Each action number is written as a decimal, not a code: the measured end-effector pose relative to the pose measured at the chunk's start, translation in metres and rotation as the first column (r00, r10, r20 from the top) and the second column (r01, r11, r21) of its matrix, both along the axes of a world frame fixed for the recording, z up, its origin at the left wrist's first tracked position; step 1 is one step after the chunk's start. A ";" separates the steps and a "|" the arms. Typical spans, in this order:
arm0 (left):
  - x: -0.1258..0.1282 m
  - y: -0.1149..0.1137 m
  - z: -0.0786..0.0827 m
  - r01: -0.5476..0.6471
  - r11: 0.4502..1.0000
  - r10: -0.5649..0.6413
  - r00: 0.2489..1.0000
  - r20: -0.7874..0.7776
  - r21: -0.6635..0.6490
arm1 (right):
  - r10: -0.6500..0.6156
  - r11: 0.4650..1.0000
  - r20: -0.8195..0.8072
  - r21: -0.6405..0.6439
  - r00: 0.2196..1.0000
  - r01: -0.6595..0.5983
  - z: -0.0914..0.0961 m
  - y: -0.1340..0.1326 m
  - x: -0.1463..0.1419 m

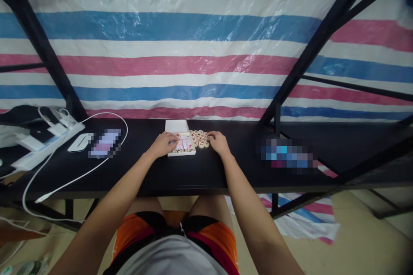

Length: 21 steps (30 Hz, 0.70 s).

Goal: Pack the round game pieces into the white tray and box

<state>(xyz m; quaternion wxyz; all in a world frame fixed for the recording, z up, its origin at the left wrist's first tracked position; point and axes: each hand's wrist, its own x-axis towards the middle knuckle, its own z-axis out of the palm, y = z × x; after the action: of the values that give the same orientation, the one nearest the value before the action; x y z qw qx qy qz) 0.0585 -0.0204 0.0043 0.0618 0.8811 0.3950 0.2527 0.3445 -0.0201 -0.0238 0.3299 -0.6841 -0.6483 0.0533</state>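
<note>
A small white box (182,153) rests on the black desk, with round Chinese chess pieces (177,151) along its near side and a pink-and-white printed sheet (185,143) inside. Its white lid (176,126) stands raised behind it. My left hand (162,144) is closed at the box's left wall, its fingertips over the rim. Beside the box, to the right, lies a cluster of loose Chinese chess pieces (200,138) with red and dark marks. Curled fingers of my right hand (218,142) touch that cluster's right edge; whatever is under the fingertips is hidden.
A phone (105,142), a white flat object (80,142), a charging cable (77,176) and a power strip (48,146) occupy the desk's left. At right lies a blurred-out item (288,154). Black metal posts (303,60) and a striped tarp (180,25) stand behind.
</note>
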 end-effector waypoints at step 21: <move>-0.001 0.003 -0.001 0.006 1.000 -0.006 1.000 0.014 -0.016 | -0.007 1.000 0.071 0.002 0.997 0.006 -0.004 0.005 0.000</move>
<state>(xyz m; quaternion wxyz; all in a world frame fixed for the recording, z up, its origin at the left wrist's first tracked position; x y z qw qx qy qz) 0.0580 -0.0177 0.0031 0.0722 0.8800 0.3938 0.2556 0.3447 -0.0153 -0.0281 0.3075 -0.6873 -0.6575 0.0272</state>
